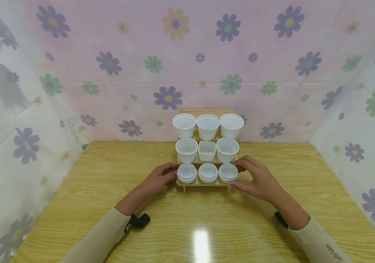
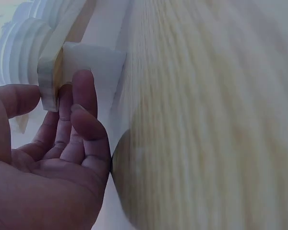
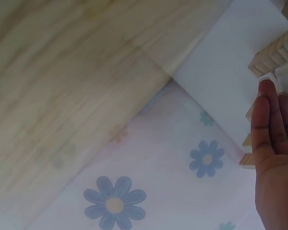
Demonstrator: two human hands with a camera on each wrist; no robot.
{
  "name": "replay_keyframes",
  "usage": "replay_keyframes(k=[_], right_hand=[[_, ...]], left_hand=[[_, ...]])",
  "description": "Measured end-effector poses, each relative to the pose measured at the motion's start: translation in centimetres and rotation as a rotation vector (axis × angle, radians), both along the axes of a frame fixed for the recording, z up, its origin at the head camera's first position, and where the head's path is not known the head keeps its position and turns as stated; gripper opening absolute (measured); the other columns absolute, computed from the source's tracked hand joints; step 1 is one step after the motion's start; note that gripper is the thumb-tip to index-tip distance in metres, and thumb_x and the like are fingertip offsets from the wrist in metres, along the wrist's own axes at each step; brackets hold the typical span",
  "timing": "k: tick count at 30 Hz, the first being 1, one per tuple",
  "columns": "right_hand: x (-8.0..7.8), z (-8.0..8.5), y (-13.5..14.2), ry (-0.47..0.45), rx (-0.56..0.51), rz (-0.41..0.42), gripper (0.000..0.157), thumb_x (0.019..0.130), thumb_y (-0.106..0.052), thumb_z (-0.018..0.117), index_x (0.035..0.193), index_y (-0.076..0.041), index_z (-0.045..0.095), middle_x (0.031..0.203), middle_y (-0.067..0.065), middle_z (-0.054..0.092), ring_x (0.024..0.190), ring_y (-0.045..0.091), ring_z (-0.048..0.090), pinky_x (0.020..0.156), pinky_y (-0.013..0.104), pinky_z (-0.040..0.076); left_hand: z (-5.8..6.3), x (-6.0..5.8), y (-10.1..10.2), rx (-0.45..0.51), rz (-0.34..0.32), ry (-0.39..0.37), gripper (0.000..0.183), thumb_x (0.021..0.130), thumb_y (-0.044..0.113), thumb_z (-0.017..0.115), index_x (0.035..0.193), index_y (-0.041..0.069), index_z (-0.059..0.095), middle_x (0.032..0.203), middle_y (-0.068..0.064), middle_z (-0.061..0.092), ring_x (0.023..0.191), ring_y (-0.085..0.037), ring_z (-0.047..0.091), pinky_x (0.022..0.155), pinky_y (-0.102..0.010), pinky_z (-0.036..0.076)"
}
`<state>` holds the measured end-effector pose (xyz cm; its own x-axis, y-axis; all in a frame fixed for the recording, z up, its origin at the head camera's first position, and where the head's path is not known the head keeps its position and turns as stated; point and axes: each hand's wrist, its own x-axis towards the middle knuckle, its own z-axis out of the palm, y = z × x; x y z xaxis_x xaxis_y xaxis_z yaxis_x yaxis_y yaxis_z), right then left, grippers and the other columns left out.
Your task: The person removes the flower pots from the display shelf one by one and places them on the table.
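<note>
A tiered wooden stand [image 1: 204, 184] with white legs carries three rows of white plastic tubs. Round tubs [image 1: 208, 171] with ringed rims line the lowest step, and a square tub [image 1: 207, 151] sits mid-row between two round ones on the middle step. Taller round tubs [image 1: 208, 128] fill the top. My left hand [image 1: 158, 178] grips the lowest board's left end; the left wrist view has the thumb at the board [image 2: 49, 84] and the fingers beneath. At the right end, my right hand [image 1: 256, 179] holds the same step, thumb in front and fingers behind.
The stand is on a wood-grain table [image 1: 125, 157], close to its back edge. Flower-patterned cloth [image 1: 135, 73] rises behind and on both sides. A black piece [image 1: 139, 221] is at the left wrist, another [image 1: 281, 220] at the right.
</note>
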<state>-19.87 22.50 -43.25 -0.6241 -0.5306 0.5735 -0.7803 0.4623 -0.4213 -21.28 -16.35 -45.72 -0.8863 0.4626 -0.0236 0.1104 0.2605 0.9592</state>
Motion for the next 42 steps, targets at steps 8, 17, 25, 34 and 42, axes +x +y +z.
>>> replay_keyframes(k=[8,17,25,34,42], right_hand=[[0.06,-0.10,-0.20,0.068,0.003,0.001,0.046,0.086,-0.031,0.093,0.118,-0.007,0.070,0.116,0.001,0.063,0.098,0.014,0.065,0.082,0.034,0.060],[-0.12,-0.20,-0.43,0.105,-0.018,0.047,0.039,0.095,-0.045,0.081,0.102,-0.008,0.068,0.118,0.007,0.063,0.110,0.021,0.064,0.098,0.014,0.047],[0.08,0.08,-0.36,0.102,0.002,0.042,0.035,0.084,-0.026,0.094,0.100,-0.010,0.067,0.120,0.008,0.063,0.111,0.022,0.064,0.098,0.013,0.046],[0.32,0.36,-0.27,0.097,0.014,0.046,0.034,0.085,-0.030,0.092,0.099,-0.012,0.066,0.119,0.006,0.064,0.111,0.021,0.064,0.097,0.015,0.046],[0.55,0.66,-0.39,0.103,0.001,0.059,0.035,0.092,-0.041,0.085,0.100,-0.012,0.066,0.118,0.005,0.064,0.109,0.020,0.064,0.095,0.015,0.047]], left_hand=[[-0.39,-0.07,0.09,0.057,-0.002,-0.066,0.040,0.111,0.015,0.051,0.145,-0.006,0.053,0.120,-0.013,0.068,0.095,-0.022,0.063,0.078,-0.032,0.055],[-0.42,-0.11,0.01,0.057,-0.018,-0.055,0.042,0.112,0.016,0.050,0.146,-0.009,0.051,0.123,-0.017,0.066,0.095,-0.023,0.064,0.078,-0.032,0.056],[-0.59,-0.21,-0.08,0.059,-0.014,-0.063,0.042,0.112,0.016,0.051,0.145,-0.009,0.052,0.121,-0.015,0.068,0.094,-0.022,0.064,0.077,-0.032,0.056],[-0.38,-0.08,-0.03,0.065,-0.010,-0.072,0.042,0.111,0.017,0.051,0.144,-0.008,0.052,0.119,-0.014,0.068,0.094,-0.022,0.064,0.078,-0.032,0.056],[-0.42,-0.03,-0.05,0.077,-0.008,-0.071,0.041,0.111,0.016,0.052,0.144,-0.009,0.053,0.117,-0.010,0.069,0.093,-0.021,0.064,0.076,-0.032,0.056]])
